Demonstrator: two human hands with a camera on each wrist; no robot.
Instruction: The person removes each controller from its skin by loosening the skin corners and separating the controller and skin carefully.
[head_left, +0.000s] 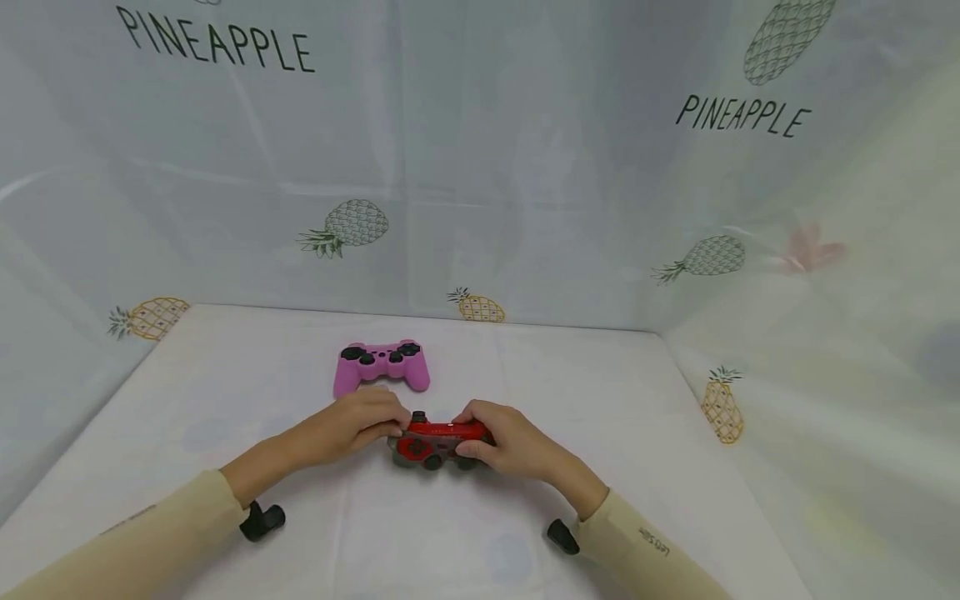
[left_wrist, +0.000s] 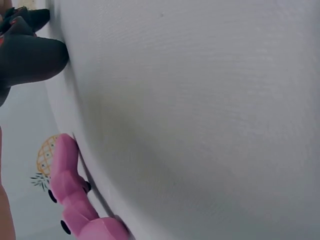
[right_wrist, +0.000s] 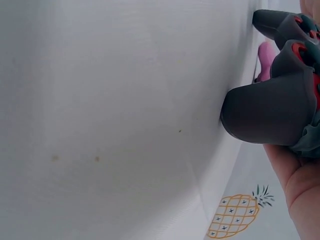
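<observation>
A red and dark grey game controller [head_left: 435, 446] is at the middle of the white table, between both hands. My left hand [head_left: 367, 421] pinches its left end, fingers on the upper edge and thumb in front. At the other end, my right hand [head_left: 510, 442] grips it with the thumb across the front and the fingers behind. The right wrist view shows the controller's grey handle [right_wrist: 270, 110] pointing down, its tip right at the tabletop. Just behind the left hand lies a pink game controller [head_left: 382, 360] with black buttons and sticks.
A white cloth covers the table [head_left: 600, 400]. Behind and at the sides hangs a pale curtain [head_left: 525, 208] printed with pineapples and lettering. Small black devices [head_left: 262, 521] stick out at both wrists under the beige sleeves [head_left: 172, 529].
</observation>
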